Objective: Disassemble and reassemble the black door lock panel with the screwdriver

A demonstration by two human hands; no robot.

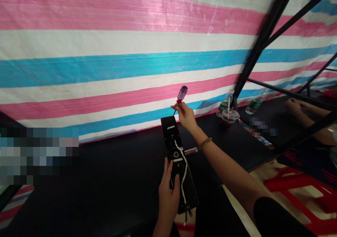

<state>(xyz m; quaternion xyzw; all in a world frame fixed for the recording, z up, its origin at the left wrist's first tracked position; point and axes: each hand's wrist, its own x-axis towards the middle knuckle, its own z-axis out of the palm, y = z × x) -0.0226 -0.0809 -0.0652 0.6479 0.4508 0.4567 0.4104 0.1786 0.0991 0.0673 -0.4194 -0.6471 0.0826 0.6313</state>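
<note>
A long black panel (170,122) lies lengthwise in front of me on the dark table, its near end reaching the table's front edge. A white-wrapped cable (185,174) runs along it and ends in dark leads over the near end. My left hand (168,191) rests on the panel's left side with fingers stretched and thumb apart. At the far end, my right hand (186,117) pinches a screwdriver (182,94) near its red collar. The purple handle points up and the shaft slants down to the panel's far edge; whether the tip touches a screw is unclear.
A pinkish rod-like item (191,150) lies right of the panel. A plastic cup with straw (230,117) and a bottle (223,105) stand back right, by a black metal frame (254,60). Another person's hands (293,105) rest at the neighbouring table. Striped sheeting (118,65) hangs behind.
</note>
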